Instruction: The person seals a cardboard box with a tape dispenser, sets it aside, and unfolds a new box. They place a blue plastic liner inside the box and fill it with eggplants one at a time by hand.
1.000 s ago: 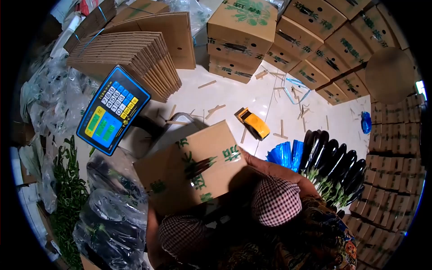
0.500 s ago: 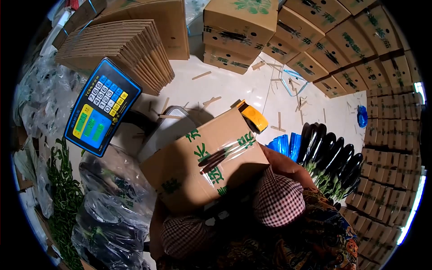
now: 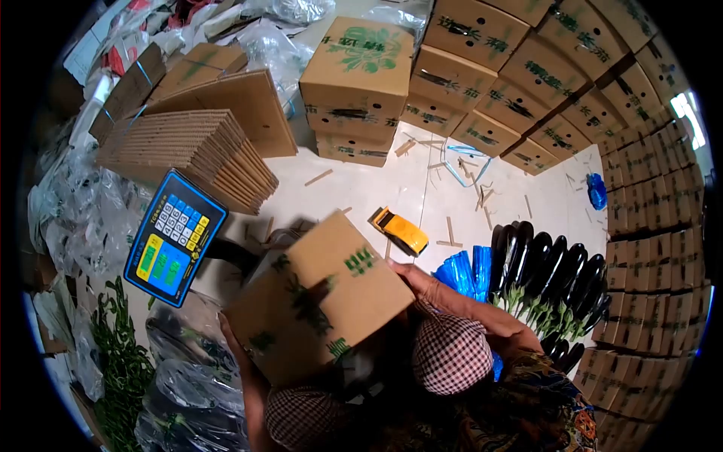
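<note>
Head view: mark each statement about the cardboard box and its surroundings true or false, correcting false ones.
1. Both the left hand and the right hand hold the cardboard box. True.
2. The yellow tape dispenser sits on the box. False: it lies on the floor beyond it.
3. Dark aubergines lie in a row on the person's right. True.
4. The blue scale display is right of the box. False: it is left of it.
</note>
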A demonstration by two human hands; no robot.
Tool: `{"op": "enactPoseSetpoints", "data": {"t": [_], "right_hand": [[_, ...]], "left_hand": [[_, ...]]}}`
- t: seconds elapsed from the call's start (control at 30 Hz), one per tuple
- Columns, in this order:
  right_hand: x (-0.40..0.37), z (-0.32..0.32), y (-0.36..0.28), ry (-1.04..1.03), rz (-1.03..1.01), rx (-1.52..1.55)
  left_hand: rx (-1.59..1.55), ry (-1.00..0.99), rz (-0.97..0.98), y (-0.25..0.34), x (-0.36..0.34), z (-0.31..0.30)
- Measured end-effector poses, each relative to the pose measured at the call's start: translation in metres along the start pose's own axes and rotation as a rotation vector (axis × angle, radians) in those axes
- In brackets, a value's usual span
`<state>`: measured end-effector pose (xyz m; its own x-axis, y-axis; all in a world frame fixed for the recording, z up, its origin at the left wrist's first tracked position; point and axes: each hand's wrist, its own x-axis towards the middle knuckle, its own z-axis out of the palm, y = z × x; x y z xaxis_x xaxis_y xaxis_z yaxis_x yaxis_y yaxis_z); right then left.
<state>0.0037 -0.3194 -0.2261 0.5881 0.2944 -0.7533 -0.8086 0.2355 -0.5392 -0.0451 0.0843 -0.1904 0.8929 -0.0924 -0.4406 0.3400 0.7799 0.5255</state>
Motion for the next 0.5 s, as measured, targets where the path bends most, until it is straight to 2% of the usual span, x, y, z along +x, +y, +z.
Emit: {"op": "enactPoseSetpoints", "data": {"t": [0.03, 0.1, 0.17, 0.23, 0.33, 0.43, 0.5], "right_hand": [[-0.007, 0.001, -0.013, -0.004, -0.027, 0.003], [-0.028, 0.003, -0.058, 0.017, -0.240, -0.170], [-0.068, 0.011, -0.119, 0.038, -0.363, -0.245], [-0.098, 0.021, -0.180, -0.039, -0.627, -0.260], [-0.128, 0.041, -0.267, 0.016, -0.984, -0.342], [-0.136, 0.071, -0.322, 0.076, -1.299, -0.453], [-0.108, 0.067, -0.336, 0.127, -1.317, -0.549]], "left_hand": [[0.002, -0.035, 0.011, 0.005, 0.004, 0.005], [-0.003, -0.125, 0.035, 0.015, 0.021, 0.026], [-0.016, -0.245, 0.053, 0.027, 0.050, 0.056], [-0.043, -0.383, 0.038, 0.037, 0.085, 0.095], [-0.080, -0.277, -0.012, 0.047, 0.134, 0.170], [-0.142, -0.129, -0.125, 0.046, 0.189, 0.243], [-0.109, -0.051, -0.183, 0.039, 0.214, 0.287]]}}
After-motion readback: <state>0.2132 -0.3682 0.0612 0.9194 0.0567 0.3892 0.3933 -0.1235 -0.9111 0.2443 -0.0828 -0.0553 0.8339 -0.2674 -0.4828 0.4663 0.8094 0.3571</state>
